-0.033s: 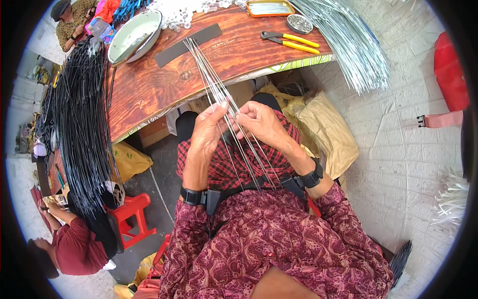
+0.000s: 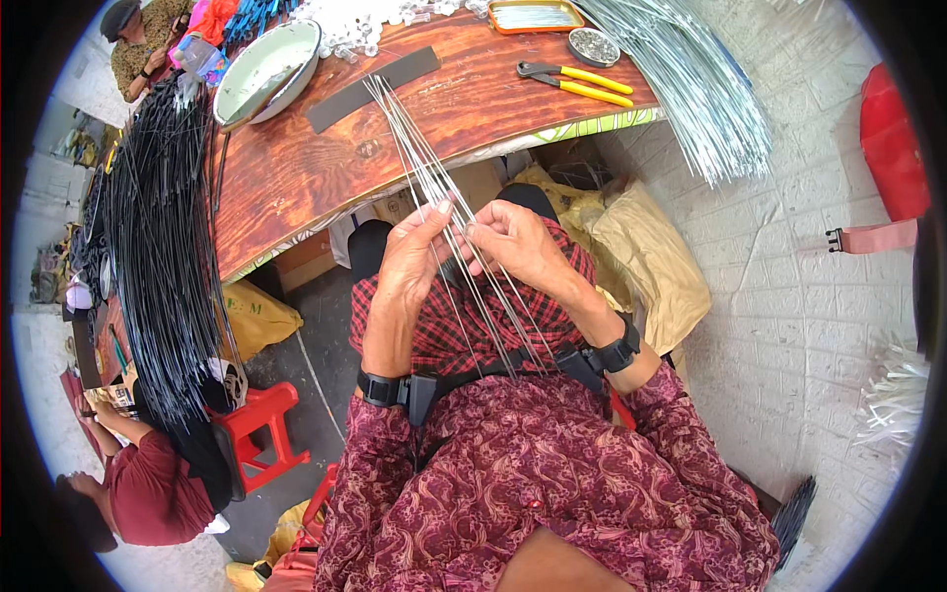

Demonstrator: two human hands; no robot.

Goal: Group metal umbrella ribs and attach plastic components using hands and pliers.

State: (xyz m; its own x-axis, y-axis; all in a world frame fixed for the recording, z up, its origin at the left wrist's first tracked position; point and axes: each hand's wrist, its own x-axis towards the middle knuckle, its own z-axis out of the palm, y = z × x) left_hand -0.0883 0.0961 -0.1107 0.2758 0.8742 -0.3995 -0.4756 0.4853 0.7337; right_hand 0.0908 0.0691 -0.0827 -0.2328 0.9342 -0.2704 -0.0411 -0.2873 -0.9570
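While both hands work close together, the left hand (image 2: 414, 252) has its grip pinched on some thin wires (image 2: 428, 176), and the right hand (image 2: 521, 245) has its grip pinched on them too. The wires slant over the lap, and their top ends reach above a dark strip (image 2: 338, 107) on the red-brown worktop (image 2: 291, 192). A yellow sack (image 2: 261, 324) under the worktop, on the left, has a few printed letters. Yellow-handled cutters (image 2: 595, 94) lie near the right end, just below an orange tray (image 2: 538, 31) and a round tin (image 2: 596, 62) of small bits. A big bunch of silver wires (image 2: 705, 104) hangs over that end. On the left, black strands (image 2: 168, 237) hang down beside a pale bowl (image 2: 296, 49). Below them are a red stool (image 2: 281, 403) and a person in a dark red top (image 2: 158, 488).
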